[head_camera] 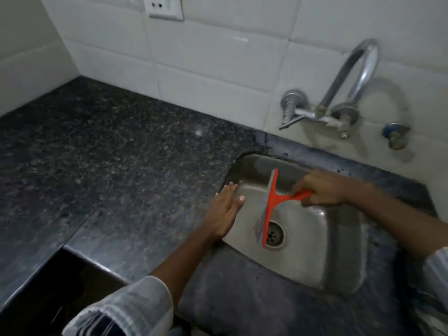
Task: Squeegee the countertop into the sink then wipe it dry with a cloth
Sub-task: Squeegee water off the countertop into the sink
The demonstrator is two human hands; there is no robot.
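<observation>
- The right hand (322, 190) is clenched around the orange squeegee (271, 209) handle, holding its blade over the steel sink (339, 258) basin, above the drain (274, 235).
- The left hand (225, 209) lies flat and released on the dark granite bench (109, 154), fingers at the sink's left rim.

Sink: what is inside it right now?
Over the sink, the right hand holds an orange squeegee, blade above the drain. The blade covers part of the drain and the basin floor beside it. No cloth shows.
</observation>
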